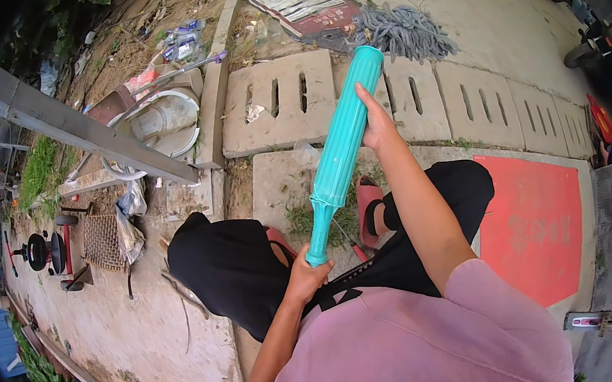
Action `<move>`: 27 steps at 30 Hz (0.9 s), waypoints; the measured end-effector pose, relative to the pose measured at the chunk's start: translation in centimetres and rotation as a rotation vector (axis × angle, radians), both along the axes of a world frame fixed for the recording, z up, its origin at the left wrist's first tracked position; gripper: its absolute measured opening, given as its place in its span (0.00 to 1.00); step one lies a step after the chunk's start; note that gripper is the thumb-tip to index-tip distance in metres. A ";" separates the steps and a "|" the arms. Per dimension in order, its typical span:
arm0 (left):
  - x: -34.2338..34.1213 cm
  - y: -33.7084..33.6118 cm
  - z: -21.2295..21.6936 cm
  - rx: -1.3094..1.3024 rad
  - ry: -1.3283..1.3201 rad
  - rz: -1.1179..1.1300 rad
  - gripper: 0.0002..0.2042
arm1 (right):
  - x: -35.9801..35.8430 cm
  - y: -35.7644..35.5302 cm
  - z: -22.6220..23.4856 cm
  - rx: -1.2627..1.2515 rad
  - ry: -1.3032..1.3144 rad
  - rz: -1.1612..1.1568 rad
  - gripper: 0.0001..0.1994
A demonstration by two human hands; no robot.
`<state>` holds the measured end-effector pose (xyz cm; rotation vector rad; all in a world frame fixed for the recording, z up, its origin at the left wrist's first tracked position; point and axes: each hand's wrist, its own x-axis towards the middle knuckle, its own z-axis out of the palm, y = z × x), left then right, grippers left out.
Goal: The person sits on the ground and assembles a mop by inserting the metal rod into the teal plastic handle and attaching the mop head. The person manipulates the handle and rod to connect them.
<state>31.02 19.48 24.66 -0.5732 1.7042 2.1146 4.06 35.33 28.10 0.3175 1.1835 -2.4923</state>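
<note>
A teal ribbed plastic mop sleeve [348,126], wide at the far end and narrow at the near end, slants up and away in front of my body. My left hand [309,276] is wrapped round its narrow neck, near my lap. Higher up, my right hand [378,122] grips the wide part from the right side, thumb lying along the ribs and the other fingers hidden beneath. Grey mop strands [405,30] show right beside the far rim; whether they join the sleeve, I cannot tell.
Slotted concrete drain covers [278,101] run across ahead. A metal post [78,129] leans over a white basin [171,120] and a dustpan at the left. A red mat [533,221] lies right, a woven-seat cart [102,243] left. Parked motorbikes [606,47] stand far right.
</note>
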 end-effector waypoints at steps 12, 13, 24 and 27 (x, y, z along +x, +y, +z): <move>-2.1 -1.3 0.5 0.226 -0.103 0.620 0.28 | -0.3 -0.8 -1.3 0.021 0.032 -0.215 0.32; -2.1 -1.3 0.6 0.259 -0.097 0.659 0.28 | -0.3 -1.1 -1.1 0.029 0.030 -0.224 0.32; -2.8 -0.8 4.3 -0.134 0.065 0.289 0.19 | -3.9 0.0 -1.7 0.212 -0.164 -0.317 0.30; -1.9 -1.3 4.3 -1.086 0.438 0.065 0.17 | -3.9 0.1 -1.6 0.245 -0.179 -0.416 0.30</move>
